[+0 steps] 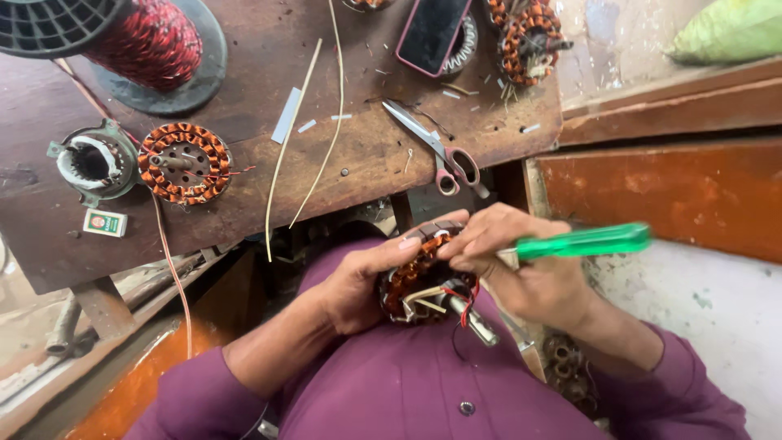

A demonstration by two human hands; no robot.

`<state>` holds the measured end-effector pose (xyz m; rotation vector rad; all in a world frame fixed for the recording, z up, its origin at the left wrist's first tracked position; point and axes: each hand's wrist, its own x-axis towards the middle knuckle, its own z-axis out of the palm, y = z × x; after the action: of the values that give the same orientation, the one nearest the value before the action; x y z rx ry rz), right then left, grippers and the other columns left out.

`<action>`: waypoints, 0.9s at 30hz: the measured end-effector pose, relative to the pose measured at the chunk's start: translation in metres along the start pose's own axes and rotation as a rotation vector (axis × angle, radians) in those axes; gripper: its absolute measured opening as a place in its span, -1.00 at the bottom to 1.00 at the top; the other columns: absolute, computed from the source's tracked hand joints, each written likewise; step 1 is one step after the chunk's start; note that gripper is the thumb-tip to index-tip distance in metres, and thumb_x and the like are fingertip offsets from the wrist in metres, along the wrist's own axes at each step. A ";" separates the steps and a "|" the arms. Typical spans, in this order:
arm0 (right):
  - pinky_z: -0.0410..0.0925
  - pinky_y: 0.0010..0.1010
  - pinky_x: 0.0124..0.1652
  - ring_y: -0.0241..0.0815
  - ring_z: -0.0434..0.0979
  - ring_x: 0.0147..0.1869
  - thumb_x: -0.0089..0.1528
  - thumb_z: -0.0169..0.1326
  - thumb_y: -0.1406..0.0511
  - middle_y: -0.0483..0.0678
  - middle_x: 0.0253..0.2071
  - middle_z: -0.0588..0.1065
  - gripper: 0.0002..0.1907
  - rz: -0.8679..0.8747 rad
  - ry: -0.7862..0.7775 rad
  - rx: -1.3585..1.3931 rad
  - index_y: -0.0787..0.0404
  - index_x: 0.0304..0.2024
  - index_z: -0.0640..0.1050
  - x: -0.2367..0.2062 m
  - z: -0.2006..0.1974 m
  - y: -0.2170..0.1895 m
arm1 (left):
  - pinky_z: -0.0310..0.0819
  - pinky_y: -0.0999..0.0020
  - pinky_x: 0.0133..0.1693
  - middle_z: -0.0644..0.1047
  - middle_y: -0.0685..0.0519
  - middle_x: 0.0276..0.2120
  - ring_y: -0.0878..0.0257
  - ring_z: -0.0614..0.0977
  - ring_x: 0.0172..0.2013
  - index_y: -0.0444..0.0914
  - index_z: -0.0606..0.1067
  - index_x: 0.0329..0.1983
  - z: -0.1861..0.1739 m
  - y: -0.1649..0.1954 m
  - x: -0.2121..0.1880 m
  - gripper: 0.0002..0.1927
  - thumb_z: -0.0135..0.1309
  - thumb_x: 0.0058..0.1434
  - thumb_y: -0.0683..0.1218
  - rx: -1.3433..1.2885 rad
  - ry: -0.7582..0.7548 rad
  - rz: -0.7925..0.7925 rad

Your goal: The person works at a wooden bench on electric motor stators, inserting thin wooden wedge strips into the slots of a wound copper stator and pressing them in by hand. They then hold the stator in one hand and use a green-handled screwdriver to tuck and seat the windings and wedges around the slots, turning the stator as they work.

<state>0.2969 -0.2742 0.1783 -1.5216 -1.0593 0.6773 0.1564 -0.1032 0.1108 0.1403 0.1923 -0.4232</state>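
From the head view, a wound motor stator (423, 281) is being held over the lap, just below the edge of the wooden workbench (358, 155). It is cupped by the left hand (358, 281), whose fingers are curled round its near side and whose thumb is laid across the top rim; that hand is closed firmly on the part. The right hand (521, 265) is wrapped round a green-handled screwdriver (582, 241), the handle jutting out to the right and the tip hidden at the copper coils, so the exact point of contact cannot be made out. Red and black leads and a metal shaft (479, 326) are seen sticking out of the stator toward the body.

The step in hand is judged to be the seating or prising of windings in the slots with the tool. Careful, light pressure would be called for, since the enamelled wire could be nicked by the tip.

On the bench, another wound stator (184, 162) is lying beside a bare metal housing (91, 163), with a small matchbox (105, 222) near them. A spool of red wire (151, 41), scissors (436, 151), a phone (432, 33) and two thin sticks (305, 122) are also laid out there.
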 end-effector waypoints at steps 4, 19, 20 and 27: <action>0.59 -0.34 0.01 -0.11 0.66 0.00 0.32 0.16 0.55 0.07 -0.18 0.58 -0.77 0.063 0.123 0.212 0.25 -0.10 0.39 -0.009 -0.015 0.001 | 0.29 0.11 0.33 0.34 -0.11 0.38 0.06 0.42 0.32 -0.22 0.02 0.62 0.002 0.003 -0.001 0.01 0.16 0.21 0.19 0.064 -0.052 0.044; 0.47 -0.43 -0.22 -0.25 0.64 -0.24 0.18 0.17 0.52 0.08 -0.29 0.65 -0.80 -0.238 0.002 -0.345 0.15 -0.22 0.53 -0.013 -0.003 0.008 | 0.30 0.07 0.29 0.31 -0.13 0.39 0.01 0.41 0.29 -0.22 0.01 0.62 0.005 0.000 0.000 0.02 0.17 0.19 0.16 0.057 -0.009 0.023; 0.48 -0.43 -0.20 -0.25 0.64 -0.23 0.22 0.15 0.52 0.09 -0.27 0.64 -0.83 -0.214 0.011 -0.253 0.18 -0.21 0.54 -0.012 -0.004 0.008 | 0.30 0.07 0.29 0.31 -0.12 0.40 0.02 0.42 0.29 -0.22 0.01 0.62 0.006 0.000 0.000 0.02 0.17 0.19 0.15 0.044 -0.011 0.036; 0.43 -0.60 -0.24 -0.40 0.57 -0.23 0.32 0.11 0.43 -0.10 -0.28 0.58 -0.78 0.247 0.138 0.267 0.46 -0.01 0.56 0.001 -0.022 0.025 | 0.31 0.15 0.34 0.34 -0.03 0.42 0.13 0.47 0.31 -0.27 0.04 0.60 0.009 0.003 -0.003 0.01 0.17 0.17 0.14 0.095 0.011 0.090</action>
<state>0.3223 -0.2832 0.1596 -1.4537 -0.6539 0.8360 0.1566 -0.1009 0.1201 0.2438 0.1760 -0.3426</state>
